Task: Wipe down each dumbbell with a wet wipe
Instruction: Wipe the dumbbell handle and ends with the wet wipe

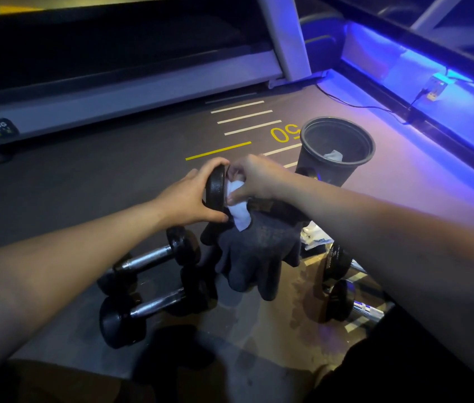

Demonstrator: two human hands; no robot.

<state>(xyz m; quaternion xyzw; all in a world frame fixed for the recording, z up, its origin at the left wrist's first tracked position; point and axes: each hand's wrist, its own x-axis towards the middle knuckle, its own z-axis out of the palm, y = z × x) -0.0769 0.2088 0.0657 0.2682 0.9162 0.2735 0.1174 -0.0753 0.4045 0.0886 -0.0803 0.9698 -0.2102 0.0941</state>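
Observation:
My left hand grips the round black head of a dumbbell held above the floor. My right hand pinches a white wet wipe against the inner side of that head; the dumbbell's handle is hidden behind hand and wipe. Two black dumbbells with steel handles lie on the floor below, one behind the other. Two more dumbbells lie at the right, partly under my right forearm.
A dark glove lies on the floor under the wipe. A black bin holding a used white wipe stands behind my right hand. A treadmill base runs along the back. A blue-lit ledge with a cable lines the right.

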